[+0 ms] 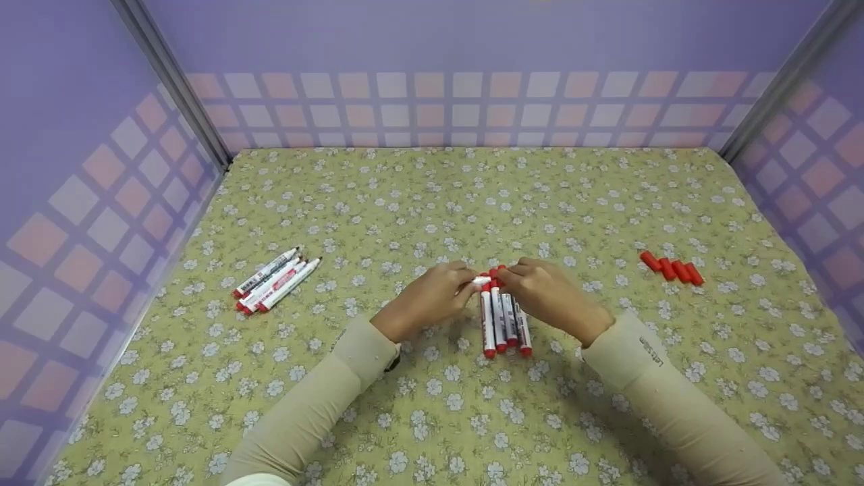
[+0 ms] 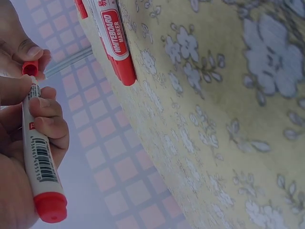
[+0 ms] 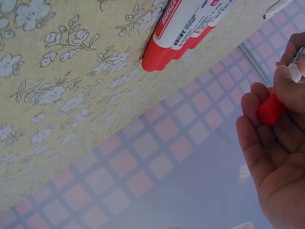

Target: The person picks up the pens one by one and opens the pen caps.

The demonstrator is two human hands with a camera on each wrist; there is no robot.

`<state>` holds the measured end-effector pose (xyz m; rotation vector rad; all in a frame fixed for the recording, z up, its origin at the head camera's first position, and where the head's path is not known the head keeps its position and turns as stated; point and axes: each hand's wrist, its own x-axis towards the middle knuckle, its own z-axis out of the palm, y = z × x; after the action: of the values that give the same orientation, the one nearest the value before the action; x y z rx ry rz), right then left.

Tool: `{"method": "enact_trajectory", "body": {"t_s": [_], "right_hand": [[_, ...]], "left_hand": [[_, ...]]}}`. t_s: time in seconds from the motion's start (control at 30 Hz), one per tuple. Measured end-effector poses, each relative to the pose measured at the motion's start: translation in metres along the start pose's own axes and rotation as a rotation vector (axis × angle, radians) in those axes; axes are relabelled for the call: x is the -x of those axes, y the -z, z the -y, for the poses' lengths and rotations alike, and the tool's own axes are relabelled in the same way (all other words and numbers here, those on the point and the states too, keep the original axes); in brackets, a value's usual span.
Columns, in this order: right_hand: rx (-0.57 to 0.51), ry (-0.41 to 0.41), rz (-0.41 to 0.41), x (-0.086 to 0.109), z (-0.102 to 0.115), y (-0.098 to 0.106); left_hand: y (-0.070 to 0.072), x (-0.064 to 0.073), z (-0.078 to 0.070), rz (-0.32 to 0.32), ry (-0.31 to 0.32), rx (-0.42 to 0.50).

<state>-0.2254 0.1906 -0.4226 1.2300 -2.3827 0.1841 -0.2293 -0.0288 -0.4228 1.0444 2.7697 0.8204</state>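
My left hand (image 1: 432, 297) grips a white whiteboard marker (image 2: 42, 160) with a red end and a barcode on its barrel. My right hand (image 1: 550, 297) pinches a red cap (image 3: 270, 109) between thumb and fingers. In the left wrist view the cap's hollow end faces the marker's tip, close to it; the thumb partly hides the tip. Both hands meet over a row of several capped red markers (image 1: 507, 320) lying side by side on the cloth. Their far ends are partly covered by my hands in the head view.
Several uncapped markers (image 1: 277, 282) lie bunched on the left, tips pointing away. On the right, several loose red caps (image 1: 668, 268) lie in a line. A flowered cloth (image 1: 432, 209) covers the table, with tiled-pattern panels (image 1: 466, 108) at the back and sides.
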Motion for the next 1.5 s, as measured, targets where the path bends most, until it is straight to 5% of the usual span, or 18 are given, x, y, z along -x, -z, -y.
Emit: {"method": "enact_trajectory", "body": {"t_s": [0.53, 1.5], "right_hand": [[0.013, -0.014, 0.004, 0.003, -0.001, -0.002], [-0.001, -0.042, 0.085, 0.011, -0.002, 0.002]], "left_hand": [[0.01, 0.02, 0.027, -0.057, 0.041, 0.022], [0.042, 0.064, 0.089, -0.158, 0.249, 0.009]]}}
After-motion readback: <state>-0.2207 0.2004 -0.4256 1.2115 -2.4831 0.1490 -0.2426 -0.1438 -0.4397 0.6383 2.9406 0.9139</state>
